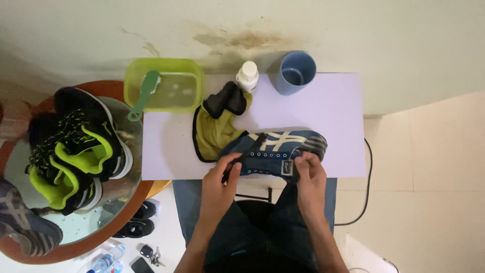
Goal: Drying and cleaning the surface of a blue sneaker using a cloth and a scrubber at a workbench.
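A blue sneaker (pixel 283 144) with white stripes lies on its side near the front edge of a pale lilac table (pixel 333 116). My left hand (pixel 222 174) pinches the shoe's opening at its left end. My right hand (pixel 309 169) grips the tongue and eyelet side near the toe end. Just left of the shoe lies a yellow-green cloth (pixel 212 134) with a black piece (pixel 226 100) on top of it.
At the table's back stand a green basin (pixel 189 68) of water with a green brush (pixel 144 93), a white bottle (pixel 247 76) and a blue cup (pixel 296 72). A round glass-topped side table (pixel 121 197) at left holds black-and-lime sneakers (pixel 81 146). Keys (pixel 151 253) and a cable (pixel 366 202) lie on the floor.
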